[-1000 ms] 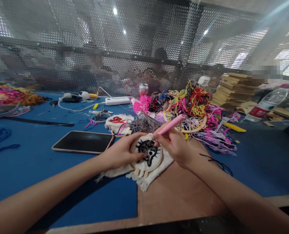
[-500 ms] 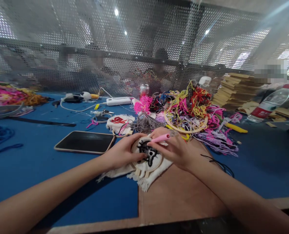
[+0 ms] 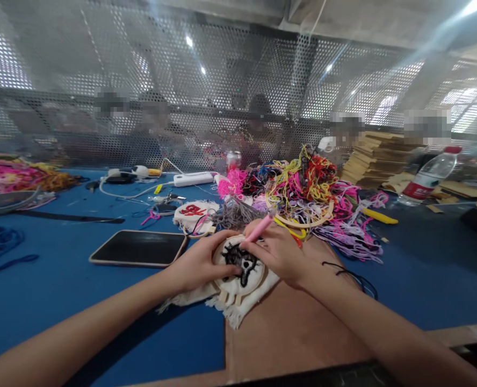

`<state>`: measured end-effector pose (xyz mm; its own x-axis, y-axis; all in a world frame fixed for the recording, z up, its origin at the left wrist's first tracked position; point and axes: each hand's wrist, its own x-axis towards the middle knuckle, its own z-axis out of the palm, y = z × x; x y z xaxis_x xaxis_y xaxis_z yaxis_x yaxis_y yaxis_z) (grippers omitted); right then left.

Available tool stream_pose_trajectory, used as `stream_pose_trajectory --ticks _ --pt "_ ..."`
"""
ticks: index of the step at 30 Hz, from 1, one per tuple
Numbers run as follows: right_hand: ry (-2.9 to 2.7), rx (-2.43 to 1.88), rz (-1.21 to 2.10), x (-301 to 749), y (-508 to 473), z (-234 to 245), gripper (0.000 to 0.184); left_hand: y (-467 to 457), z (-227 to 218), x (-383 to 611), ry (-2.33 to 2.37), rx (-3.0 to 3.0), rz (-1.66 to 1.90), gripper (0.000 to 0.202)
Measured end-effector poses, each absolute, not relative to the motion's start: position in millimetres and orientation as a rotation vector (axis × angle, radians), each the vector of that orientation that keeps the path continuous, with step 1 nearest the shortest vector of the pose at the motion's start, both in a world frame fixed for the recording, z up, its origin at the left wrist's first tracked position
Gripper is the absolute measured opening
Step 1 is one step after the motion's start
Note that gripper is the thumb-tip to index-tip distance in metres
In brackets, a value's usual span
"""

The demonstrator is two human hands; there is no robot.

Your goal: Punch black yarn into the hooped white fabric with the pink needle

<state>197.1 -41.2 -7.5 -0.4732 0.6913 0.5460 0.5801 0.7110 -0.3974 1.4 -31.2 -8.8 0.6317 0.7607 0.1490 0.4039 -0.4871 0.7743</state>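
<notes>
My left hand grips the left side of a round wooden embroidery hoop, its thumb lying on the cloth. White cloth is stretched in the hoop, and its frayed edges hang out below. Black and grey yarn forms a design on it, partly covered by the thumb. In my right hand is a pink-handled punch needle, pinched and slanting up to the right. The needle's lower end is by the top of the design; its tip is hidden by my fingers.
A phone lies left of the hoop. Behind are a smaller hoop with red stitching, a tangled yarn pile, a yellow-handled tool and a power strip. A bottle stands at right. People sit beyond the perforated screen.
The view has tipped up, so the table things sit lower in it. The punch needle's handle now slants more steeply upward. Both hands keep their hold.
</notes>
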Motion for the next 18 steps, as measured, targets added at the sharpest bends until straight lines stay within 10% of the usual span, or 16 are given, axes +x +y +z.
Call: stream_pose_trajectory --ticks 18 --pt "-2.119 -0.989 0.241 201.8 -39.9 -11.4 0.028 -37.5 -11.9 5.3 0.878 2.027 0.725 0.033"
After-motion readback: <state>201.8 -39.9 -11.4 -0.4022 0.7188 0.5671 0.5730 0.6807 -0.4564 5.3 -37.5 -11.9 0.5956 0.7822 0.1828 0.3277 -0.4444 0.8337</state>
